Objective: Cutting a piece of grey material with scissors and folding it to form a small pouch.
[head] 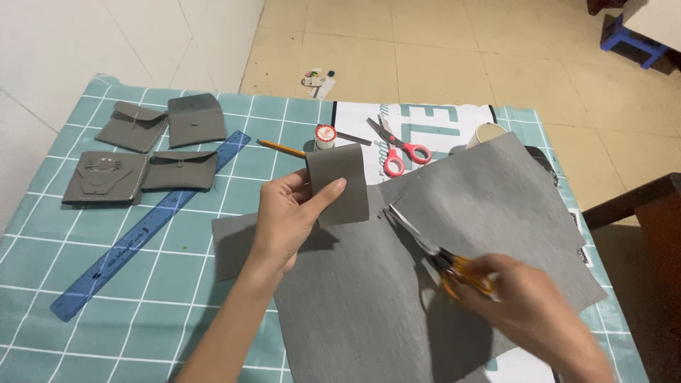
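L hand (287,216) pinching grey piece (339,184), R hand (535,312) w/ scissors (436,255)

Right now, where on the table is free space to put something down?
Bare cloth lies at the near-left corner, below the blue ruler and left of the grey sheet. A smaller patch sits between the ruler and pencil. The far edge is crowded: grey pouches, thread spool, red scissors.

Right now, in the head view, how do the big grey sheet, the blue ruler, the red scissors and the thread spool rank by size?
1. Grey sheet
2. Blue ruler
3. Red scissors
4. Thread spool
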